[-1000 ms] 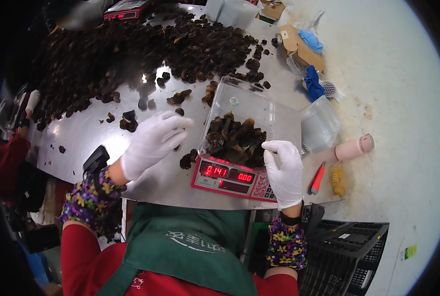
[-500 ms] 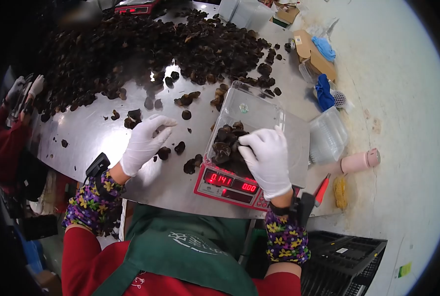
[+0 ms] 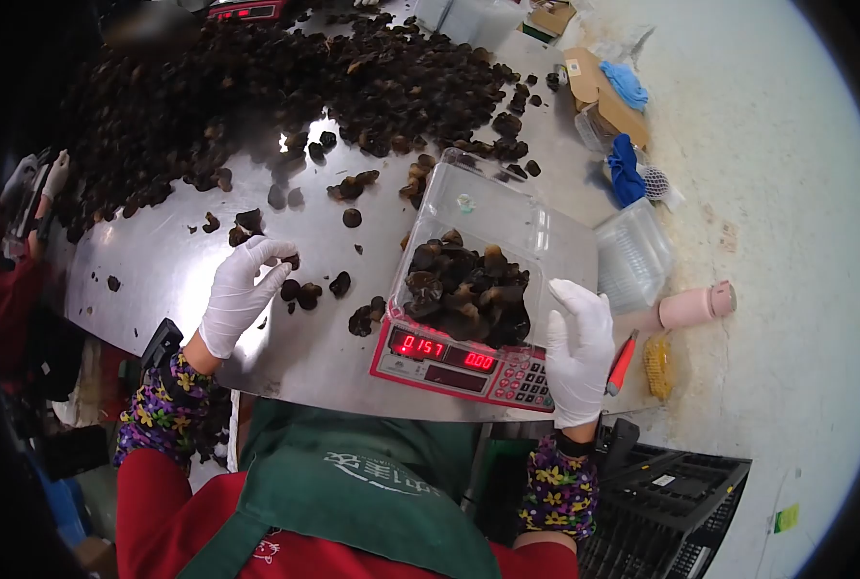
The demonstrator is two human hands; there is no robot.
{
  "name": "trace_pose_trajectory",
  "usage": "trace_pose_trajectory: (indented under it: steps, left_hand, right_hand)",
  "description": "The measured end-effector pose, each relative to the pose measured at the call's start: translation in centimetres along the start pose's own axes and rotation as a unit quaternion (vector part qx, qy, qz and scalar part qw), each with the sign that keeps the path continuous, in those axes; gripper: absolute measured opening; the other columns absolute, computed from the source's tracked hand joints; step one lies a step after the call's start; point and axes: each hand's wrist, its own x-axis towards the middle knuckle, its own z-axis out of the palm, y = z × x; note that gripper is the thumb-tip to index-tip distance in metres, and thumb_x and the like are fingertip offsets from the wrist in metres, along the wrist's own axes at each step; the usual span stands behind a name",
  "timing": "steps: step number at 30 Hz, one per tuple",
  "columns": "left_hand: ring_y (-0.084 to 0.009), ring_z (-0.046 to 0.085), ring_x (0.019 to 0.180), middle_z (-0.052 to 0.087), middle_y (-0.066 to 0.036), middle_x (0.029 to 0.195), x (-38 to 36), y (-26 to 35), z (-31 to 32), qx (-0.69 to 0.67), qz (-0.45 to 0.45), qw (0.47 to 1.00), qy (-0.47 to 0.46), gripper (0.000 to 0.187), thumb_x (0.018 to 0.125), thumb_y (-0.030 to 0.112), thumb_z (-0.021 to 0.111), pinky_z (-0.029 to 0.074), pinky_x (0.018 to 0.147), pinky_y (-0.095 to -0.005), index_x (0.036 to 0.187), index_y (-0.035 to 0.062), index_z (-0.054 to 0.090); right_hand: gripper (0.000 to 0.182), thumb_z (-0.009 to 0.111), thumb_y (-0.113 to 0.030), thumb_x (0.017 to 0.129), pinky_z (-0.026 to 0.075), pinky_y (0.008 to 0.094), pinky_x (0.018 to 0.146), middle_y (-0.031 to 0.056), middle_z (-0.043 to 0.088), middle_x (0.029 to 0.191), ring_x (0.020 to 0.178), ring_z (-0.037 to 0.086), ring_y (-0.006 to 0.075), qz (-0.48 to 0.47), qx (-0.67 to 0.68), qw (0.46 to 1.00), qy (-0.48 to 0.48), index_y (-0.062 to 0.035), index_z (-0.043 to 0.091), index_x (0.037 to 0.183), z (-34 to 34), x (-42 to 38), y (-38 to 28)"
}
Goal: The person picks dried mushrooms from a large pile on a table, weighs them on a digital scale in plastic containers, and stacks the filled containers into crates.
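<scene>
My left hand [image 3: 241, 297], in a white glove, pinches a small dark wood ear mushroom [image 3: 292, 261] at its fingertips, above the metal table. Several loose mushrooms lie just right of it. My right hand [image 3: 580, 349], also gloved, is open beside the right edge of a clear plastic box, thumb apart from the fingers, with nothing in it. Inside the clear box [image 3: 544, 232] a heap of dark wood ear mushrooms [image 3: 468, 289] fills the near part. The box rests on a red digital scale [image 3: 430, 374], whose display reads 0.157 and 0.00.
A large mushroom pile [image 3: 256, 87] covers the far table. To the right are clear lids [image 3: 634, 256], a pink bottle [image 3: 698, 306], a red-handled knife [image 3: 623, 362], a yellow brush [image 3: 657, 367] and a cardboard box [image 3: 603, 96]. Another person's gloved hands [image 3: 39, 179] show at left.
My right hand has left the mushrooms in the box and moved right, opening. My left hand has moved slightly left and down and now pinches a mushroom. The scale reading rose from 0.141.
</scene>
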Motion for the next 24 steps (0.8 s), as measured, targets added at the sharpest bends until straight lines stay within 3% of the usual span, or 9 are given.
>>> trace_pose_trajectory:
  steps: [3, 5, 11, 14, 16, 20, 24]
  left_hand:
    - [-0.0220, 0.065, 0.085, 0.065, -0.007, 0.096, -0.8, -0.9, -0.7, 0.061, 0.042, 0.997, 0.007, 0.026, 0.085, 0.006, 0.072, 0.052, 0.077, -0.0330, 0.111, 0.0101, 0.069]
    - [-0.0263, 0.065, 0.096, 0.067, -0.008, 0.106, -1.3, -1.2, -1.4, 0.106, 0.033, 0.994, -0.024, 0.031, 0.084, 0.007, 0.073, 0.052, 0.084, -0.0337, 0.115, 0.0090, 0.069]
    - [-0.0298, 0.061, 0.103, 0.064, -0.008, 0.116, -1.5, -0.2, -0.1, 0.183, 0.049, 0.978, -0.091, 0.042, 0.079, 0.014, 0.077, 0.052, 0.088, -0.0382, 0.120, 0.0149, 0.067]
    - [-0.0308, 0.060, 0.104, 0.063, -0.009, 0.111, -1.7, -0.7, 2.0, 0.188, 0.098, 0.974, -0.074, 0.039, 0.079, 0.012, 0.075, 0.052, 0.086, -0.0388, 0.117, 0.0139, 0.067]
    - [-0.0317, 0.060, 0.100, 0.061, -0.010, 0.105, -1.7, -1.7, 3.4, 0.195, 0.073, 0.967, -0.149, 0.034, 0.080, 0.008, 0.071, 0.051, 0.083, -0.0392, 0.113, 0.0117, 0.066]
    - [-0.0348, 0.060, 0.097, 0.059, -0.012, 0.101, -1.0, -1.9, 3.7, 0.076, 0.051, 0.987, -0.131, 0.026, 0.081, 0.007, 0.069, 0.051, 0.082, -0.0412, 0.106, 0.0076, 0.062]
    - [-0.0354, 0.058, 0.098, 0.058, -0.014, 0.101, 0.4, 0.8, 5.2, 0.022, 0.113, 0.988, -0.104, 0.035, 0.082, 0.006, 0.067, 0.050, 0.082, -0.0429, 0.117, 0.0096, 0.064]
  right_hand:
    - [0.028, 0.063, -0.001, 0.089, 0.034, 0.0487, 0.114, 0.0096, 0.068, 0.117, 0.116, 0.061, 0.0285, 0.012, -0.020, 0.999, 0.024, -0.0080, 0.068, 0.115, -0.8, -0.7, -0.1]
    - [0.028, 0.061, 0.001, 0.089, 0.033, 0.0487, 0.115, 0.0106, 0.068, 0.117, 0.115, 0.062, 0.0287, 0.023, -0.007, 0.999, 0.028, -0.0063, 0.068, 0.115, -1.1, -1.6, 0.2]
    - [0.022, 0.060, 0.001, 0.093, 0.031, 0.0502, 0.116, 0.0096, 0.068, 0.116, 0.115, 0.062, 0.0272, 0.061, 0.008, 0.998, 0.024, -0.0049, 0.068, 0.112, -1.0, -3.6, -0.1]
    - [0.020, 0.060, -0.003, 0.095, 0.031, 0.0501, 0.116, 0.0096, 0.068, 0.116, 0.114, 0.061, 0.0272, 0.069, 0.014, 0.997, 0.024, -0.0045, 0.068, 0.113, -1.0, -4.1, -0.2]
    - [0.020, 0.060, -0.003, 0.095, 0.031, 0.0500, 0.116, 0.0097, 0.068, 0.115, 0.114, 0.061, 0.0273, 0.071, 0.015, 0.997, 0.027, -0.0044, 0.068, 0.113, -1.3, -4.3, -0.3]
    - [0.019, 0.060, -0.005, 0.095, 0.031, 0.0497, 0.116, 0.0099, 0.068, 0.115, 0.114, 0.062, 0.0274, 0.081, -0.004, 0.996, 0.035, -0.0042, 0.068, 0.112, -1.8, -4.7, -0.1]
    - [0.020, 0.060, -0.004, 0.095, 0.031, 0.0493, 0.116, 0.0102, 0.068, 0.114, 0.113, 0.062, 0.0276, 0.083, 0.014, 0.996, 0.032, -0.0046, 0.068, 0.113, -1.6, -4.4, -0.6]
